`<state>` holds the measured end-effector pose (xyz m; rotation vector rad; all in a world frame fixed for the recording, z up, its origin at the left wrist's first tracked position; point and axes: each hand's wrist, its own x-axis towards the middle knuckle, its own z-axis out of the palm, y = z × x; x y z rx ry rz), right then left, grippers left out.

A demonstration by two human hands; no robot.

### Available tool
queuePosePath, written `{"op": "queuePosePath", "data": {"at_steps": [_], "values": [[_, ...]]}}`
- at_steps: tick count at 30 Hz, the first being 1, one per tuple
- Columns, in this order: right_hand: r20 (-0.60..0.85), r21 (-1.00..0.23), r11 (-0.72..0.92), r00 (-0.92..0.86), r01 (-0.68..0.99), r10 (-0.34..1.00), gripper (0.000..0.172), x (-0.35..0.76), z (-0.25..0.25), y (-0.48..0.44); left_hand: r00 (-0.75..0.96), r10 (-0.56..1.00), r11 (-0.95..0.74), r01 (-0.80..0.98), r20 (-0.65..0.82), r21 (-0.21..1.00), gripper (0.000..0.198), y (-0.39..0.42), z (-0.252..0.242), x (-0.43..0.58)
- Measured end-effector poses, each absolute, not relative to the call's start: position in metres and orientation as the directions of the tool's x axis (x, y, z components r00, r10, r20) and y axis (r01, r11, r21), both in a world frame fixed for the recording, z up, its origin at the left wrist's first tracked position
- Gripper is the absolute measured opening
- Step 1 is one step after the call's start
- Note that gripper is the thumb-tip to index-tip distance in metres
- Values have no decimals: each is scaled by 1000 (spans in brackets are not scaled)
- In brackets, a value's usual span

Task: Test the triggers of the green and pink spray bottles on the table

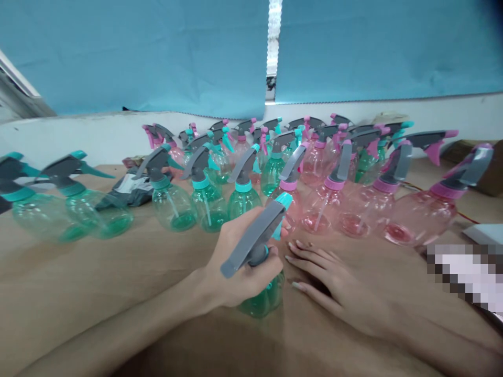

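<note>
My left hand (239,262) is wrapped round the neck of a green spray bottle (262,298) with a grey trigger head and teal nozzle, standing on the brown table (98,283). My right hand (326,277) lies flat on the table just right of that bottle, fingers stretched out and pointing left, holding nothing. Behind both hands stand rows of finished spray bottles: green ones (207,204) to the left, pink ones (353,209) to the right.
More green bottles (70,209) stand at the far left edge. A dark plastic bag (129,191) lies behind them. A white object (485,233) and a blurred patch sit at the right edge. Blue curtains hang above a white sill (78,133).
</note>
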<state>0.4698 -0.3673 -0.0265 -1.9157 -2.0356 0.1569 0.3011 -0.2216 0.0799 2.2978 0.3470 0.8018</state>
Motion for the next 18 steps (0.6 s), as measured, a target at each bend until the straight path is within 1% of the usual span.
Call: {"op": "queuePosePath", "data": {"at_steps": [4, 9, 14, 18], "values": [[200, -348, 83, -12, 934, 980, 47, 469, -27, -367, 781, 402, -731, -40, 478, 681, 10, -219, 79, 301], [217, -368, 90, -8, 926, 976, 49, 470, -28, -368, 798, 431, -705, 7, 421, 709, 11, -221, 76, 301], [228, -403, 95, -1, 910, 974, 52, 470, -27, -368, 771, 456, -717, 23, 444, 697, 19, -223, 71, 301], [208, -392, 81, 2, 916, 978, 51, 469, -24, -368, 777, 441, -728, 18, 449, 685, 18, -222, 71, 302]]}}
